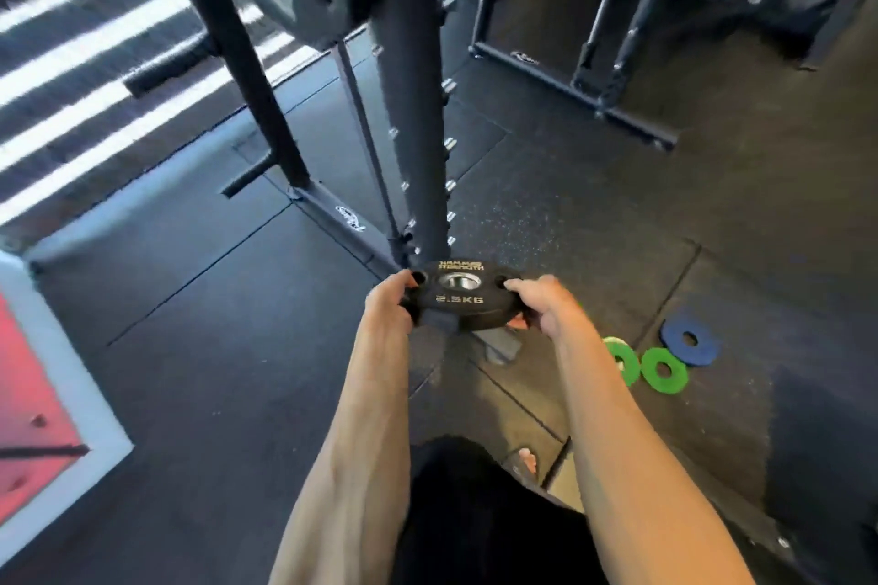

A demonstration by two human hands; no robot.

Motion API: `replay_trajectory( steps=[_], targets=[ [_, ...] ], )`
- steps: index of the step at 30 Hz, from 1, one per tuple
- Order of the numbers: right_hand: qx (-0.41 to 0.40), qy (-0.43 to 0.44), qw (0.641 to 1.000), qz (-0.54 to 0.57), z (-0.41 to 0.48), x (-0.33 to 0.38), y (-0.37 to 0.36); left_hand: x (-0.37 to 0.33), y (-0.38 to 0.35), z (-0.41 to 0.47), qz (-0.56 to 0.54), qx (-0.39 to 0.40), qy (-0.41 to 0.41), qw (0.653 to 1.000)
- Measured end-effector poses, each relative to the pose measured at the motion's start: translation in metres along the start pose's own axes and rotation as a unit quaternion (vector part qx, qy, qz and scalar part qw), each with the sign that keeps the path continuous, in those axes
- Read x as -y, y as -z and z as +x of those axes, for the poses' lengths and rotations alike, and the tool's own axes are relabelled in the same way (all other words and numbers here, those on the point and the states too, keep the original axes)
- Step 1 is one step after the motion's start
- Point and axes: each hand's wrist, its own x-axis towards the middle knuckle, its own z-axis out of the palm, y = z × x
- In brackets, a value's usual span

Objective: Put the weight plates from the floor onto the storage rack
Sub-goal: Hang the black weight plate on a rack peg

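A black 2.5 kg weight plate (460,297) with a steel centre hole is held above the floor in front of me. My left hand (389,302) grips its left edge and my right hand (546,305) grips its right edge, fingers hooked at the grip holes. Just beyond the plate rises the black upright post of the storage rack (412,109), with short silver pegs along its right side. On the floor to the right lie two green plates (663,371) and a blue plate (689,342); my right forearm hides part of one green plate.
Black rubber floor tiles all around. The rack's angled base bar (342,216) runs left of the post. Another black frame (603,76) stands at the back right. A red and white platform edge (57,399) lies at the left. My dark-clothed leg is at the bottom centre.
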Motion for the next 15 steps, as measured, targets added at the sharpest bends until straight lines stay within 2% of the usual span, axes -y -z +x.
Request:
replay_trajectory(
  steps=[4, 9, 13, 15],
  targets=[
    [0.052, 0.034, 0.996, -0.063, -0.029, 0.012, -0.117, -0.03, 0.115, -0.009, -0.086, -0.033, -0.014, 0.996],
    [0.113, 0.092, 0.98, -0.138, -0.078, 0.009, -0.281, -0.067, 0.286, -0.011, -0.204, -0.093, -0.041, 0.974],
    [0.155, 0.135, 0.964, -0.167, -0.121, 0.011, -0.396, -0.103, 0.403, -0.028, -0.26, -0.152, -0.088, 0.95],
    [0.162, 0.168, 0.955, -0.183, -0.14, 0.021, -0.441, -0.117, 0.449, -0.024, -0.293, -0.142, -0.126, 0.937]
  ],
)
